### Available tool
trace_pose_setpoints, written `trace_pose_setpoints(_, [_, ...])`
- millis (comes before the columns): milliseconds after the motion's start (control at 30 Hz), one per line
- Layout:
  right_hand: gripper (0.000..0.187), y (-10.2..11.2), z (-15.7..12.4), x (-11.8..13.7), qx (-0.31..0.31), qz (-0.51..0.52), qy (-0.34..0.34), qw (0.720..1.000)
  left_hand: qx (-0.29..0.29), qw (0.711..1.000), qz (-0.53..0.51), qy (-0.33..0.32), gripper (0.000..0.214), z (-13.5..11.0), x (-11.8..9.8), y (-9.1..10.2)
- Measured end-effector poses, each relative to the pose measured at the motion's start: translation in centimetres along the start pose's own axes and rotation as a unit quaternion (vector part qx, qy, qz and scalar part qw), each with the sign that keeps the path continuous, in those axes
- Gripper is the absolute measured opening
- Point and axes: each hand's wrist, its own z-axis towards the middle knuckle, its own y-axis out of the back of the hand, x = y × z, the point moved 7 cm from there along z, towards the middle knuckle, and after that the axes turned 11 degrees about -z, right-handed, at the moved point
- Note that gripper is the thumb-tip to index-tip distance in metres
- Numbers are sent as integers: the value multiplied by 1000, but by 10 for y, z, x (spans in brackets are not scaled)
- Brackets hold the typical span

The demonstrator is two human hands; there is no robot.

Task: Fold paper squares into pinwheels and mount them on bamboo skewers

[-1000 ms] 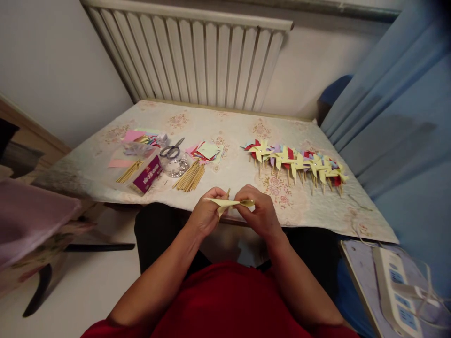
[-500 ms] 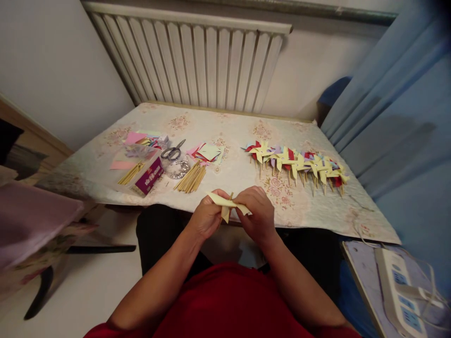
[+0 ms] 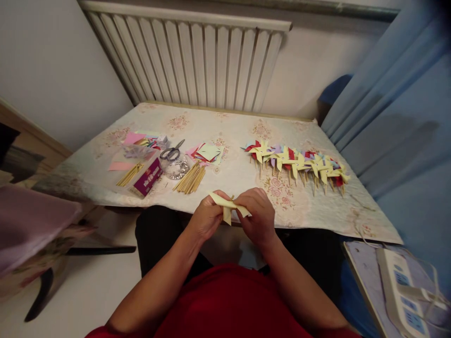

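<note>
A pale yellow paper pinwheel (image 3: 226, 205) is held between both hands, just in front of the table's near edge. My left hand (image 3: 207, 217) is closed on its left side, and one folded blade points up and left past the fingers. Closed on the right side, my right hand (image 3: 257, 213) pinches near the pinwheel's centre. A short bit of stick shows above the paper; the fingers hide the rest. Nearest beyond my left hand lies a bundle of thin wooden sticks (image 3: 190, 179).
Finished pinwheels (image 3: 298, 164) stand in rows on the right of the flowered tablecloth (image 3: 232, 183). At left are scissors (image 3: 171, 151), a round dish of metal pins (image 3: 176, 169), paper squares (image 3: 208, 152) and a purple-sided box (image 3: 147, 177). A power strip (image 3: 401, 291) sits at lower right.
Both hands stay in nearly the same place on the pinwheel. Its paper has tilted slightly, and the lower blade has shifted a little right and down.
</note>
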Motion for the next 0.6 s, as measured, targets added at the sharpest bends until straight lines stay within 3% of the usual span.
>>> trace_pose_setpoints(600, [10, -4, -3, -6, 3, 20, -13, 1000, -7, 1000, 10, 0, 20, 1, 2, 3])
